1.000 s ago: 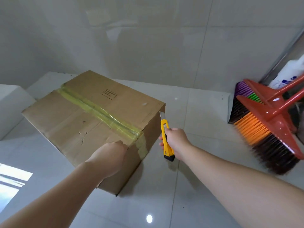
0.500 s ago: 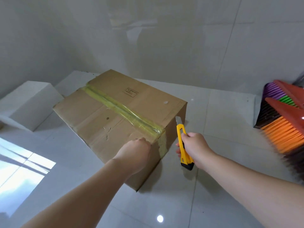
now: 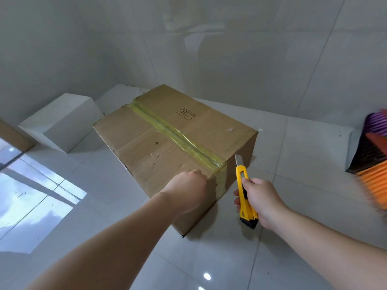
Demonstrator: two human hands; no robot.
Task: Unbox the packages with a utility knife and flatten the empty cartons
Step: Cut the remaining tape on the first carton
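Since the earlier frame, little has shifted: right hand (image 3: pixel 261 200) grips yellow plastic utility knife (image 3: pixel 245 197) at brown taped cardboard carton (image 3: pixel 173 143) on tiled floor (image 3: pixel 293 164), left hand (image 3: pixel 186 191) clasping its near edge; tape uncut, flattening pending.

Soft daylight; bright window reflection on glossy floor (image 3: pixel 209 258) at left, small lamp glints, blurred brooms (image 3: pixel 372 164), wide-angle bending.

A tiled utility corner of a home: glossy pale floor tiles (image 3: pixel 293 164), large matching wall tiles (image 3: pixel 230 49), and plastic brooms (image 3: pixel 374 164) with orange and purple bristles leaning at the right.
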